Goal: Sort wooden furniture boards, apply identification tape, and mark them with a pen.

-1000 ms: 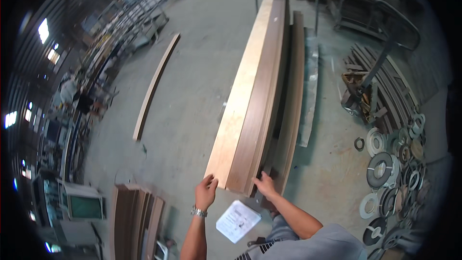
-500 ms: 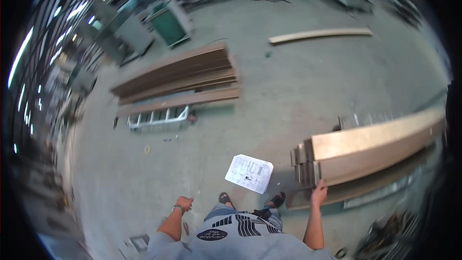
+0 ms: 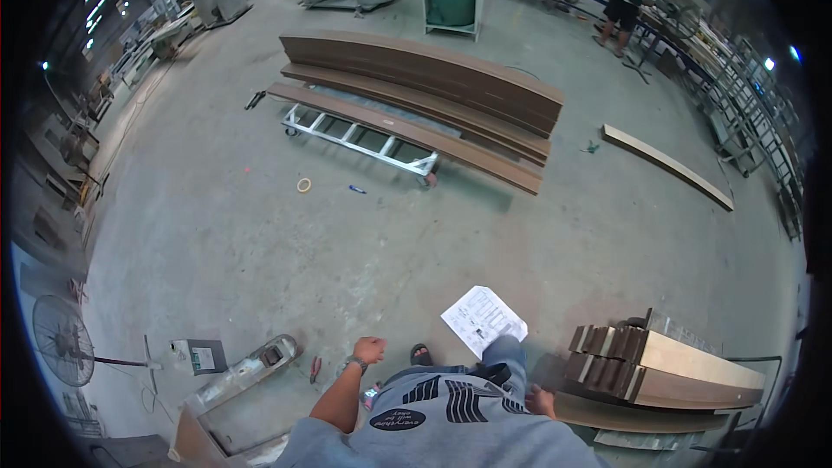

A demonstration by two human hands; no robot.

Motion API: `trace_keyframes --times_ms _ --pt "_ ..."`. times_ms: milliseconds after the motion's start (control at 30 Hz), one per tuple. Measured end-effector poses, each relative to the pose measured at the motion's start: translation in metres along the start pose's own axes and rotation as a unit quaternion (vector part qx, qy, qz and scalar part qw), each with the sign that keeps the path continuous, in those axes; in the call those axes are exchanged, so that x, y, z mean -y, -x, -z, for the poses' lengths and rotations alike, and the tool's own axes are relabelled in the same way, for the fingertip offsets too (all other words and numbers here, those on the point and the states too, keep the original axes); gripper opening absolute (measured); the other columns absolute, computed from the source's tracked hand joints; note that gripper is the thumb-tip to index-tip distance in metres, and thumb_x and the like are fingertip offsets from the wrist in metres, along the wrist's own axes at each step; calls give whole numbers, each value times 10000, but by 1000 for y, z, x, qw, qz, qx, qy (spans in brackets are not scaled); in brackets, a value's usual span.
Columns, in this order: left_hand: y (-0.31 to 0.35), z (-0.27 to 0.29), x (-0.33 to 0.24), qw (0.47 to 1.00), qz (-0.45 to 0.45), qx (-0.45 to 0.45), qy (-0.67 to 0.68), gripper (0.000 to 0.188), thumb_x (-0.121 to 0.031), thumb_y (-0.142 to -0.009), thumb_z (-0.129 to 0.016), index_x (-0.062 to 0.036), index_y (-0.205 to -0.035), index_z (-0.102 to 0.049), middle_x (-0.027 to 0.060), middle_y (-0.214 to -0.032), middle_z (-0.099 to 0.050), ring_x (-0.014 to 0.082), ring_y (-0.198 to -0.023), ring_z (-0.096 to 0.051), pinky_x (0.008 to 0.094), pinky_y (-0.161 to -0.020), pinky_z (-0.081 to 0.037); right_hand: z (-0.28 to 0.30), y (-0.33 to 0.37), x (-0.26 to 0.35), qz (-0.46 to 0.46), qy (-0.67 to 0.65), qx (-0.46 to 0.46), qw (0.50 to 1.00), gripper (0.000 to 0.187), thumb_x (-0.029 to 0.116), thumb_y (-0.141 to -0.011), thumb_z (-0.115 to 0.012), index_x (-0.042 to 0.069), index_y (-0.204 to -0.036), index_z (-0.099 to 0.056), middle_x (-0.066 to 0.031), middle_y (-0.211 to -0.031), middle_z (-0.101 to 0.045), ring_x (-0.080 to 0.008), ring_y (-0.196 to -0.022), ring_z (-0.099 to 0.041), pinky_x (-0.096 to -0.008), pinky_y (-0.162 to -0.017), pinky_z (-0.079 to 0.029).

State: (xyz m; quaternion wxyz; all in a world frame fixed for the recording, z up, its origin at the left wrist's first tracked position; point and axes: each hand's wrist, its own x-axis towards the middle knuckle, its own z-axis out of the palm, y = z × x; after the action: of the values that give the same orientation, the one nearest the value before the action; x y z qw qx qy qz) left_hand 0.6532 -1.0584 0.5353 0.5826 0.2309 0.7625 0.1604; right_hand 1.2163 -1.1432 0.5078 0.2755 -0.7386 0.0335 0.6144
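Note:
My left hand (image 3: 370,350) is held out in front of my body with its fingers curled in, and nothing shows in it. A watch is on that wrist. My right hand (image 3: 541,401) hangs low beside my thigh, close to a stack of wooden boards (image 3: 693,390); its fingers are partly hidden, and I see nothing held. The stack has brown profiled ends and a pale top board. On the floor by my feet lies a printed drawing sheet (image 3: 477,316), partly covered by my knee.
Long brown boards (image 3: 416,74) rest on a metal trolley (image 3: 364,140) ahead. A pale plank (image 3: 667,166) lies at right. Tape roll (image 3: 304,185), blue marker (image 3: 357,189), pliers (image 3: 315,370) and a fan (image 3: 65,342) are at left. Far right, a person (image 3: 631,0) stands at a bench.
My right hand has left the end of the board stack and come in beside my thigh. My view has swung left, and my leg has come forward over the sheet.

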Motion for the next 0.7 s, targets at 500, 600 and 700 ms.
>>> trace_keyframes --times_ms 500,600,700 --pt "-113 196 -89 987 106 -97 75 418 -400 -942 -672 -21 -1112 -712 96 -886 -737 189 -700 -728 322 -567 -558 -373 -148 251 52 237 -27 970 307 274 -955 -637 -32 -976 -649 -188 -812 -698 -331 -648 -711 -456 -499 -558" --pt "-138 233 -158 986 167 12 -29 420 -396 -921 -681 -21 -1101 -736 87 -890 -749 187 -719 -737 310 -626 -571 -499 -190 328 117 194 18 974 260 288 -913 -658 34 -966 -662 -162 -809 -687 -275 -614 -692 -423 -508 -553" --pt "-170 306 -210 995 77 -45 -55 366 -331 -939 -667 -19 -1117 -734 101 -913 -753 186 -763 -743 299 -664 -570 -683 -160 408 155 210 123 958 308 289 -932 -646 34 -1105 -652 -119 -897 -709 -205 -722 -703 -351 -577 -556"
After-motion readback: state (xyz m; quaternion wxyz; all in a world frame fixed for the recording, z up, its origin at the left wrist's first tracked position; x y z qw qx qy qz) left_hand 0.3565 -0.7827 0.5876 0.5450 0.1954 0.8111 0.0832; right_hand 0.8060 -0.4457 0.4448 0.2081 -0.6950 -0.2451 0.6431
